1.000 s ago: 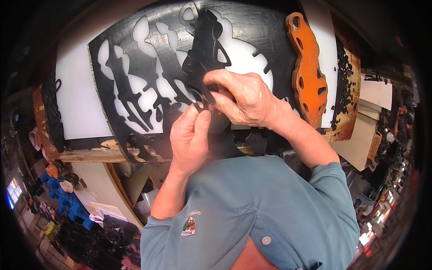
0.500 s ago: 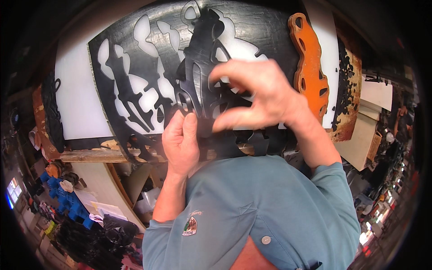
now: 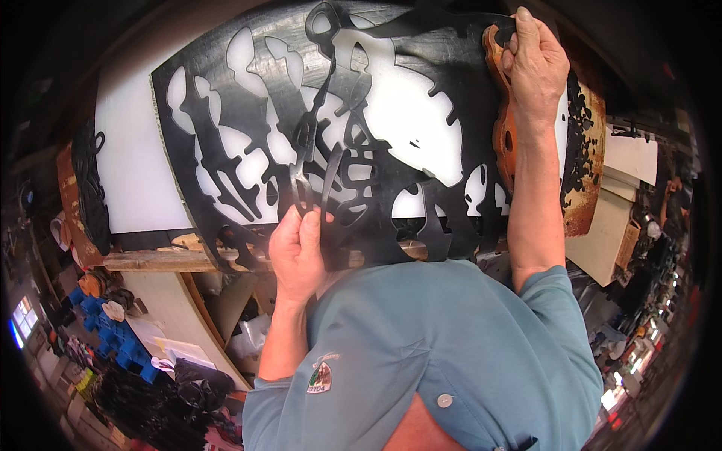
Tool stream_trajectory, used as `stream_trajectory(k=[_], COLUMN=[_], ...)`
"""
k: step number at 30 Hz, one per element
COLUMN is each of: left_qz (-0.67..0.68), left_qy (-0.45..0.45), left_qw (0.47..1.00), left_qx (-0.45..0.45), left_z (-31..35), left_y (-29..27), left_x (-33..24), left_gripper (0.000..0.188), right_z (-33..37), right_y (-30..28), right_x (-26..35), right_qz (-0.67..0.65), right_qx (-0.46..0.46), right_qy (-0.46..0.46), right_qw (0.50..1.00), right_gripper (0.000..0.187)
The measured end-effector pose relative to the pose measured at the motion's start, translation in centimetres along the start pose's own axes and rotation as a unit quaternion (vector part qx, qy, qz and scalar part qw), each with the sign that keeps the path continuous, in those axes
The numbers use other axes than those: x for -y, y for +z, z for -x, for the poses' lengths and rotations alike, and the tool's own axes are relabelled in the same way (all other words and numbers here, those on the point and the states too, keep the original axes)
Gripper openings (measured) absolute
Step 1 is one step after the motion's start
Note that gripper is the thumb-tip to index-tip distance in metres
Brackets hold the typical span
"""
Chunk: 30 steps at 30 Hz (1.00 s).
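Observation:
A black flexible sheet (image 3: 241, 86), leather-like and full of cut-out shapes, lies over a white board (image 3: 135, 165). My left hand (image 3: 297, 248) pinches thin, looped black cut pieces (image 3: 304, 146) between thumb and fingers near the sheet's front edge. At the upper right, my right hand (image 3: 535, 71) is closed on the end of a black piece (image 3: 421, 22) that stretches leftward across the top. Whether this piece joins the sheet is unclear. An orange, thick-edged template or die (image 3: 499, 98) lies beside my right forearm, partly covered by black material.
A wooden rail (image 3: 158, 261) runs along the board's front. On the right stands a rusty, worn panel (image 3: 587, 173) with black flecks. Blue plastic parts (image 3: 113, 327) and a black bag (image 3: 199, 383) are on the lower left.
My right hand has swung from the middle to the upper right and closed on black material. The bunched black pieces at centre have spread out, baring more white board.

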<state>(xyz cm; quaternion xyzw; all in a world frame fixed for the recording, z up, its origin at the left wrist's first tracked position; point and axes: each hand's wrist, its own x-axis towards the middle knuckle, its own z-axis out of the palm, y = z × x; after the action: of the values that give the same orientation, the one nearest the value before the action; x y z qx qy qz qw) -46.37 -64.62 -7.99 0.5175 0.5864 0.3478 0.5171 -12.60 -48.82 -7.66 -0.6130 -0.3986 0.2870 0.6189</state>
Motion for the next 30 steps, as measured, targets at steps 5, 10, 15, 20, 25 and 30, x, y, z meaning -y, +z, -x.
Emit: stream_trajectory(k=[5,10,15,20,25,30], left_qz=[0.021,-0.066,-0.025,0.022,0.081,0.316], left_qy=[-0.017,-0.063,-0.151,-0.108,-0.040,0.096], left_qw=[1.000,0.994,0.986,0.989,0.985,0.935], left_qx=[-0.007,0.063,0.070,0.101,0.146,0.128], left_z=[0.7,1.3,1.2,0.8,0.4,2.5], left_y=[-2.0,-8.4,-12.3,-13.1,-13.4,-15.6], left_x=[-0.1,-0.7,-0.4,-1.4,-1.9,-1.4], left_gripper=[0.024,0.021,0.018,0.022,0.029,0.032], right_z=[3.5,7.6,8.4,7.1,4.4,2.0], right_y=[-1.0,0.4,1.7,3.3,9.4,14.8], right_x=[-0.4,-1.2,-2.7,-1.0,-0.6,-4.3], right_qz=[0.063,0.196,0.254,0.259,0.213,0.289], right_qx=[0.091,0.295,0.231,0.194,0.220,0.171], right_qy=[-0.052,-0.143,-0.126,-0.174,-0.343,-0.302], right_qw=[0.992,0.924,0.931,0.930,0.888,0.892], right_gripper=[0.028,0.014,0.015,0.023,0.051,0.018])
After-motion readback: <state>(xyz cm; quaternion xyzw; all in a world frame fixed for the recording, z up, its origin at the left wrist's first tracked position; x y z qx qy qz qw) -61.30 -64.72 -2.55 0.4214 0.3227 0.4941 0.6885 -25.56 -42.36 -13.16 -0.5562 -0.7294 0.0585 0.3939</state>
